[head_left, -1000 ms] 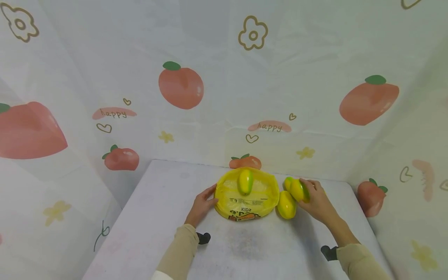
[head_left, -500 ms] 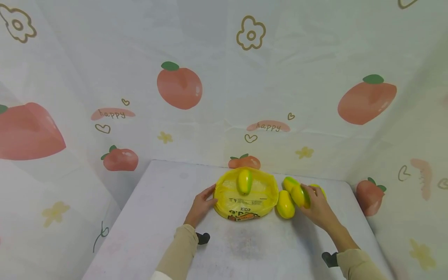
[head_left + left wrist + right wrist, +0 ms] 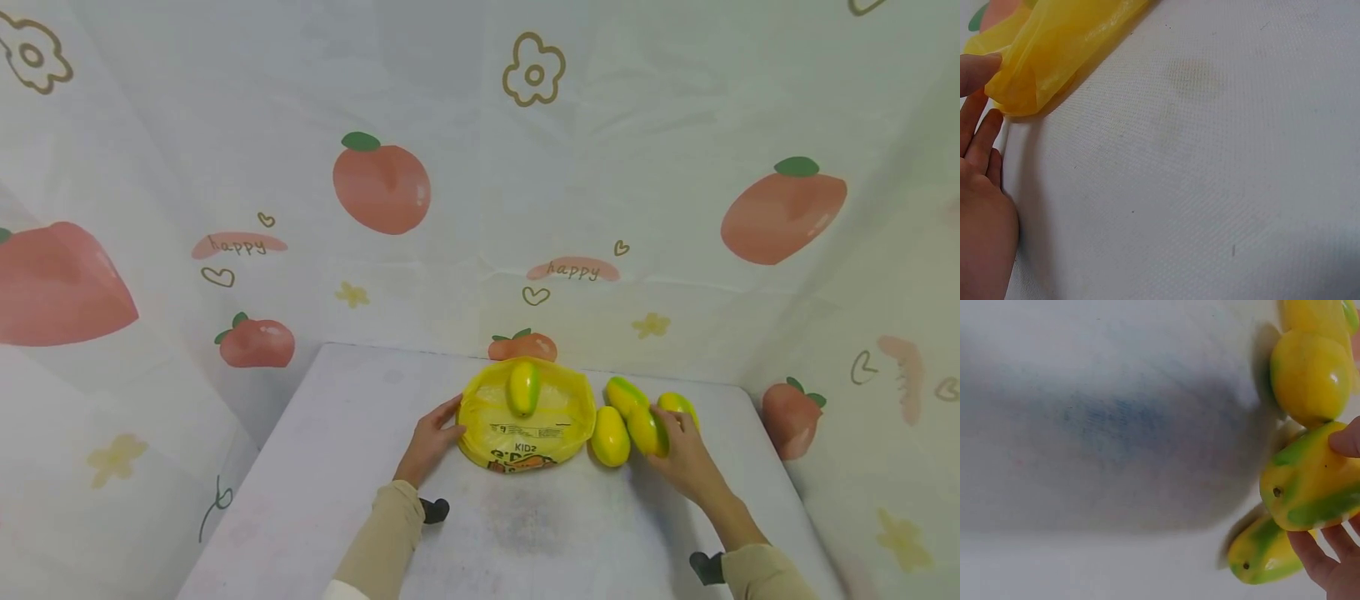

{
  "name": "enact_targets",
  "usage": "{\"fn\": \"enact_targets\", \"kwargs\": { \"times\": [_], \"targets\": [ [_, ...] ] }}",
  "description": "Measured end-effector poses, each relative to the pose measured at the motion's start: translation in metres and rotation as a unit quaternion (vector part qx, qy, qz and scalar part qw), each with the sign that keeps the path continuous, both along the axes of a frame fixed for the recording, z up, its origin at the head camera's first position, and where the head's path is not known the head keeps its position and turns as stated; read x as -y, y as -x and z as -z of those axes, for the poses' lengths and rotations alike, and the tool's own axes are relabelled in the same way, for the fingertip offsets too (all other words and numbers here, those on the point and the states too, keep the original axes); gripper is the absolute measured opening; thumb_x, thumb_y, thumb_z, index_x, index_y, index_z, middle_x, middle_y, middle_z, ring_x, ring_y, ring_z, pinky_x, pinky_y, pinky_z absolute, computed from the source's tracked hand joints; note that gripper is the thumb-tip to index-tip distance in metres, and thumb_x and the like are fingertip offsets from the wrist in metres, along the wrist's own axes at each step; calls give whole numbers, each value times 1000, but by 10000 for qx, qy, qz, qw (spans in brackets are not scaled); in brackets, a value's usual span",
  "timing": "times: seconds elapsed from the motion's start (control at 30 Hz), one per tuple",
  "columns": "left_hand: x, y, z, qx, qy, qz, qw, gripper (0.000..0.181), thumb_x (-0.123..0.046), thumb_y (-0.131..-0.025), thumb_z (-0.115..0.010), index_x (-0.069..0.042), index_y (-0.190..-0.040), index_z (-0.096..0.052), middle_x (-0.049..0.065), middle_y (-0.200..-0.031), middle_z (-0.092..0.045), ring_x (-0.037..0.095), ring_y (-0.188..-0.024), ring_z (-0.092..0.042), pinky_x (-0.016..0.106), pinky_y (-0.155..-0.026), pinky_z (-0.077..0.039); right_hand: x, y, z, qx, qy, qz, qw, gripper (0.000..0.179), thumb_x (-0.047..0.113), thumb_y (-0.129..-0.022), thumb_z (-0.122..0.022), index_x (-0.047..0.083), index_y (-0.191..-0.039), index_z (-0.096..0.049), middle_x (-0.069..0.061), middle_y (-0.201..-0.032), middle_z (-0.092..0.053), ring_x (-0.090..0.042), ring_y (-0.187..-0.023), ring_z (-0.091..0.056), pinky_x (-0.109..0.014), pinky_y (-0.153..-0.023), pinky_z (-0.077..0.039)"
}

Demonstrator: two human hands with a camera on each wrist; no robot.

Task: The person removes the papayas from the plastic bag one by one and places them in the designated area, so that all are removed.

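Note:
A yellow plastic bag [image 3: 480,429] with printed text lies with its opening spread, and a yellow-green mango [image 3: 524,388] rests on it near the back. My left hand [image 3: 429,442] pinches the bag's left edge; in the left wrist view the thumb [image 3: 982,72] lies on one side of the yellow film and the fingers [image 3: 985,134] on the other. Right of the bag, my right hand [image 3: 686,458] grips a mango [image 3: 645,430] between thumb and fingers, with its stem end showing in the right wrist view. Beside it lie more mangoes: a front one [image 3: 611,437], a back one [image 3: 624,395] and a right one [image 3: 678,406].
A white table [image 3: 315,483] carries everything, with a dark smudge in front of the bag. Behind it hangs a pale cloth backdrop [image 3: 450,292] printed with peaches and flowers. The mangoes sit close together along the bag's right side.
My right hand has come slightly nearer with its mango, lower in the head view. The mango on the far right, hidden behind the hand before, now shows. My left hand stays put.

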State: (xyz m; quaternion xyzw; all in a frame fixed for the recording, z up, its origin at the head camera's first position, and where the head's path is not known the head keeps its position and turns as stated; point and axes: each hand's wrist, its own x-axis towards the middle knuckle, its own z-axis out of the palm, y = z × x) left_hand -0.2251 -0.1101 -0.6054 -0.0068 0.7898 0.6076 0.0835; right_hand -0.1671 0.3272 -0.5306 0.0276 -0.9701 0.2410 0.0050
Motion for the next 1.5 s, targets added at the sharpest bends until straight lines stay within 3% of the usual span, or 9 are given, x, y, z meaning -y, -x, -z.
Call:
{"fn": "enact_targets", "kwargs": {
  "times": [0.53,1.07,1.33,1.5],
  "targets": [
    [0,1,2,93,-21,-73,9999,58,-19,-94,-70,-28,-149,-53,-3,-158,-49,24,-154,-37,51,-128,-28,-4,-10,14,315,12,101,9995,80,10,-84,-76,-2,-152,-36,-36,-141,-37,-54,-124,-51,-71,-103,-46],
    [-1,-1,-1,107,-98,-45,9999,58,-17,-95,-69,-27,-150,-52,-2,-159,-48,24,-155,-35,51,-129,-26,-2,-11,18,734,-11,203,9971,80,15,-87,-75,-2,-153,-33,-36,-144,-34,-56,-128,-46,-73,-106,-42],
    [-1,-2,-2,101,-126,-32,9999,58,-17,-95,-68,-28,-150,-52,-3,-159,-48,24,-155,-34,52,-129,-26,-4,-13,20,417,-16,50,9991,78,17,-87,-76,-3,-151,-36,-36,-142,-38,-55,-128,-48,-73,-106,-42],
    [0,-2,-2,62,-94,-23,9999,58,-16,-95,-67,-28,-150,-52,-3,-159,-48,24,-155,-35,52,-129,-26,-2,-11,14,245,-145,37,9996,75,19,-89,-74,-3,-151,-36,-35,-143,-39,-55,-129,-48,-72,-107,-42]
  ]
}}
